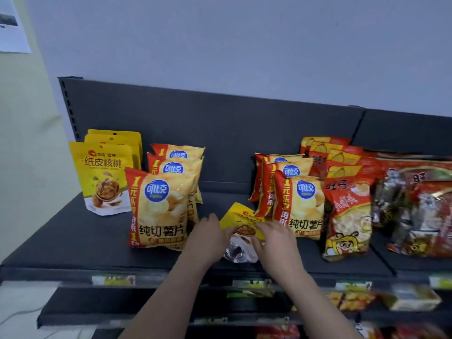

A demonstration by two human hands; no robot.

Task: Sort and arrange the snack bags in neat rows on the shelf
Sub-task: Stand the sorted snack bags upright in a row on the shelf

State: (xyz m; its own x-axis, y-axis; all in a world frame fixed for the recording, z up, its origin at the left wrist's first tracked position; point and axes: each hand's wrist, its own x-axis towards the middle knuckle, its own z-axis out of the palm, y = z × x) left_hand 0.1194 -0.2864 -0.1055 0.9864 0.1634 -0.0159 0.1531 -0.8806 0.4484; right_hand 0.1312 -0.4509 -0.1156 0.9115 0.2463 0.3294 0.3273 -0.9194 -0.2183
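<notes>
A yellow walnut bag [241, 222] lies tilted in the gap at the middle of the dark shelf [73, 243]. My left hand [208, 234] grips its left edge and my right hand [275, 237] grips its right edge. Its silvery bottom shows between my wrists. Matching yellow walnut bags [105, 177] stand upright at the far left. To their right stands a row of yellow-and-red potato chip bags [161, 206]. A second row of the same chip bags [297, 204] stands right of the gap.
Red-and-yellow snack bags [347, 209] stand in a row right of the chips, with large red foil packs [420, 211] at the far right. The shelf's back panel [220, 113] rises behind. Lower shelves [354, 299] hold more packets. A wall lies left.
</notes>
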